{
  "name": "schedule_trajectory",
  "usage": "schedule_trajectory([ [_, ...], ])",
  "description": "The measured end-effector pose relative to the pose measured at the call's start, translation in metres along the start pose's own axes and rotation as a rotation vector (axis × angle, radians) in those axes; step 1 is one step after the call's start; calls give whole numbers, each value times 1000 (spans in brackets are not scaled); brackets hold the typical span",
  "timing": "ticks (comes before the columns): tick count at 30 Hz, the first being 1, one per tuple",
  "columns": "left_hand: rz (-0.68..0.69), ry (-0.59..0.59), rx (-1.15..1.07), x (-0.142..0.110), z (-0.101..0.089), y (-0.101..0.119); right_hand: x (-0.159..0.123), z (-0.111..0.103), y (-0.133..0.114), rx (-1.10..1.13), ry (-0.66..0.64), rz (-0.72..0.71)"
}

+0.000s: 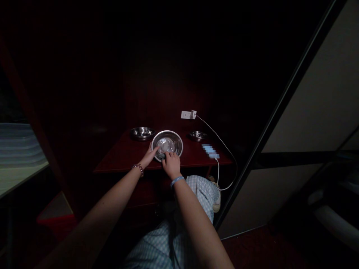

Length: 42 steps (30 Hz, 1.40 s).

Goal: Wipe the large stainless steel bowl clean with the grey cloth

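Note:
A shiny metal bowl (176, 139) is tipped toward me at the front edge of the dark red shelf (117, 158). My left hand (149, 156) grips its left side, thumb over the rim and the other fingers hidden behind the wall. At the near rim, my right hand (172, 164) is closed with its fingers curled over into the bowl. A dark patch shows by the right thumb; whether it is an object or a shadow I cannot make out. Bright round shapes inside the bowl may be reflections.
Behind the held bowl stand a metal dish (143, 133) at left and a smaller one (197, 135) at right. A phone (210, 151) lies at right, its white cable (217, 136) running to a wall socket (185, 114). Stacked trays (22, 145) are at far left.

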State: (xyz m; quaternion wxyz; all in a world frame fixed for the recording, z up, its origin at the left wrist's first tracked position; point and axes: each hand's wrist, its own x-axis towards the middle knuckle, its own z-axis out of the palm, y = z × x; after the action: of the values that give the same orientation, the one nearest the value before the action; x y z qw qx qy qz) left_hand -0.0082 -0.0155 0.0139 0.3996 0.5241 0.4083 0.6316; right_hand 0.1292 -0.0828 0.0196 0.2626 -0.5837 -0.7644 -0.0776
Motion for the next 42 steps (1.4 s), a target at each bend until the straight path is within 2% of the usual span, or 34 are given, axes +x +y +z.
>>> schedule_trajectory([
  [10,-7,-13,-18,0,-1,2,-1,4,1,2,-3,11],
  [19,-24,-120,10,1,-1,-4,-5,3,9,76,19,-47],
  [27,-69,-50,11,4,-2,-8,-6,2,5,183,30,-90],
  [31,-9,9,-7,8,-2,-13,-5,2,1,193,17,-92],
  [34,41,46,-15,10,-2,-15,-2,1,1,170,-11,-104],
  [37,24,67,-22,11,-2,-15,4,-5,6,125,-69,-144],
  [42,-1,79,-42,10,-2,-13,24,-31,27,-7,-227,-257],
])
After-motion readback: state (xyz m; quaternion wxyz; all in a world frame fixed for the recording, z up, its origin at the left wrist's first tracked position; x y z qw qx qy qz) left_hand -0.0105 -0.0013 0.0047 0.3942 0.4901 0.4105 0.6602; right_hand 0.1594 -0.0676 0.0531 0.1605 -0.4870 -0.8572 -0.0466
